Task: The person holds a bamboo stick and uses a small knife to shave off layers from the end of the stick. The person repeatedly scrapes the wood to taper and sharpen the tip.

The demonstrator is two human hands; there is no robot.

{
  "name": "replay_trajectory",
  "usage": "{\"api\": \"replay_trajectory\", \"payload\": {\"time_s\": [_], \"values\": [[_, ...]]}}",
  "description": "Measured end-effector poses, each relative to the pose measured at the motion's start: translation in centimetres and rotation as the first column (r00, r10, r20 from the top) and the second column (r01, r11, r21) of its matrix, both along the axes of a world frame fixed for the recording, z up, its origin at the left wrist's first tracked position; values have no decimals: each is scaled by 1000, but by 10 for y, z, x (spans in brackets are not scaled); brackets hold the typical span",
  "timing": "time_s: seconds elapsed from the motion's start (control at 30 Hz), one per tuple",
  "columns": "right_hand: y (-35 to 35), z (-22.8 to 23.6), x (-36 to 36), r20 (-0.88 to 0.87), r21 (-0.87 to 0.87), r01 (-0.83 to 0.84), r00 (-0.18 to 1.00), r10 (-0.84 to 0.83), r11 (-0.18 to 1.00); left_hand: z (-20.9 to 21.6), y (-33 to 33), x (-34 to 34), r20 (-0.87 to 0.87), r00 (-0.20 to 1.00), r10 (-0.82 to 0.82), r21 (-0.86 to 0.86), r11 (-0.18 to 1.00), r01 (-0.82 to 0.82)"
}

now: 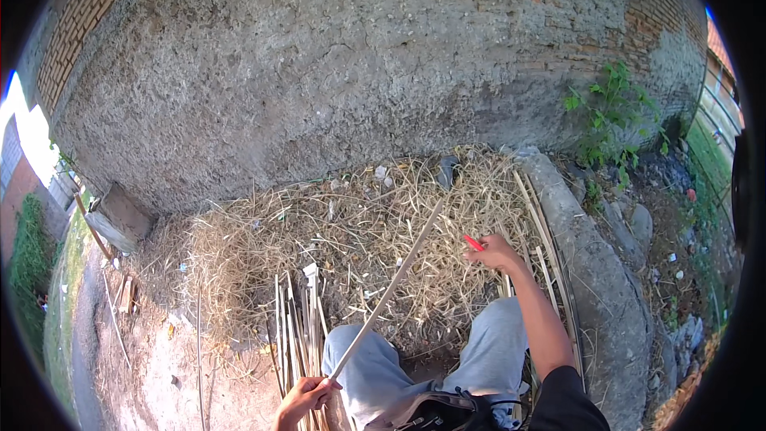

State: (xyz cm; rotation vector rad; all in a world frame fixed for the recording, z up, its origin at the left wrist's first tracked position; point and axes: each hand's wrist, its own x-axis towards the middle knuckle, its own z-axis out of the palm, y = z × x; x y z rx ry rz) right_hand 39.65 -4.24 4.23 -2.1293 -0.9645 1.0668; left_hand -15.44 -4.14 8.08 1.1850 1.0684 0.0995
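My left hand (307,399) is closed round the lower end of a long, thin bamboo strip (388,294). The strip slants up and to the right, over my left knee and out above the straw. Off to the right, my right hand (498,255) is closed on a small object with a bright red end (474,243); its kind does not show, since the fingers cover the rest. That hand is apart from the strip. More bamboo strips (294,331) lie in a bundle beside my left leg.
Dry straw and shavings (375,223) cover the ground ahead, up to a rough plastered wall (359,64). Further strips (533,211) lie on the right, along a concrete ledge (594,295). A leafy plant (614,116) grows at the wall's right; a block (120,215) stands at left.
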Motion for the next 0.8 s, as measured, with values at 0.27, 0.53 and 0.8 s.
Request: {"api": "replay_trajectory", "payload": {"time_s": [0.27, 0.53, 0.8], "values": [[13, 14, -25, -822, 432, 754, 555, -127, 495, 1, 92, 42, -174, 929, -328, 142, 925, 353], [-17, -24, 10, -762, 339, 845, 504, -406, 414, -37, 130, 108, -453, 889, 68, 741, 583, 333], [-24, -44, 20, -801, 184, 913, 354, -484, 363, -87, 135, 127, -207, 969, 134, 926, 346, 150]]}}
